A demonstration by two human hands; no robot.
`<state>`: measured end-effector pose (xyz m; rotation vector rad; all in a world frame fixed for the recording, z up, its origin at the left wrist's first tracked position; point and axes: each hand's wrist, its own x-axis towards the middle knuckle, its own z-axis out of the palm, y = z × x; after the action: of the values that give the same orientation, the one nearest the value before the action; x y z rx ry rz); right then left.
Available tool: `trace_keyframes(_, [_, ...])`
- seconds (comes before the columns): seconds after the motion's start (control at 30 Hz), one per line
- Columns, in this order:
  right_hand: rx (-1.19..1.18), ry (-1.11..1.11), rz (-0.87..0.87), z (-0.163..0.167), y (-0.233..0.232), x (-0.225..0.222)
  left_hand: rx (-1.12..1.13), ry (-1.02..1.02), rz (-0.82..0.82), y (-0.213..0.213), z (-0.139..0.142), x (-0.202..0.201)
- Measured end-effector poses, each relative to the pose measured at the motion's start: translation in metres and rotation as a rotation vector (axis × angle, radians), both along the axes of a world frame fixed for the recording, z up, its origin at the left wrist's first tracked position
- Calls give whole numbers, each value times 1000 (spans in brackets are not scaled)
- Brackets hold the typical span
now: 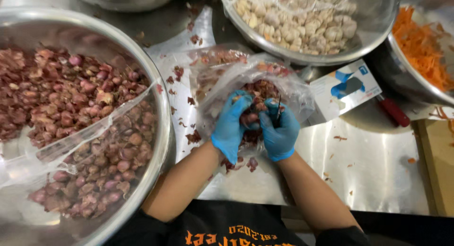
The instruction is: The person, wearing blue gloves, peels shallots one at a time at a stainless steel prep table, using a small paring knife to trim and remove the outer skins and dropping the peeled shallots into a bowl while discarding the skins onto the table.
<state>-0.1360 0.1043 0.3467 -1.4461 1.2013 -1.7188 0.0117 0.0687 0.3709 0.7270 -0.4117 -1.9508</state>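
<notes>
Open steel counter (378, 175) lies near right, with only scraps on it, so a hand can pass there. The left is blocked by the big shallot bowl (163, 132), whose rim reaches almost to the left hand (230, 128). Far off, the garlic bowl (373, 33) and carrot bowl (402, 76) wall the way (a box (345, 87) and a red handle (395, 112) sit before them). The peel bag (293, 92) fills the middle.

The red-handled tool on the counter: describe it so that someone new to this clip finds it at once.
Start at the steel bowl of shredded carrot at the right edge. Just below its rim lies a small blue-and-white box; the red handle pokes out from under the box's right corner, angled down-right on the steel counter. It is the only solid red thing here; the rest of the tool is hidden.
</notes>
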Motion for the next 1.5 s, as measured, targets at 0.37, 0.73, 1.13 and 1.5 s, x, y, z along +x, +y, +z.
trace_keyframes(0.37, [36, 160, -66, 16, 9, 5, -195, -115, -205, 4, -1, 4])
trace_keyframes(0.73, [267, -286, 102, 23, 12, 8, -75, 1, -202, 9, 9, 8])
trace_keyframes(1.13, [-23, 380, -212, 35, 16, 12, -57, -92, -159, 23, 4, -14])
trace_keyframes(1.5, [-35, 352, -65, 52, 12, 15, -231, -35, -148, 2, 13, 3])
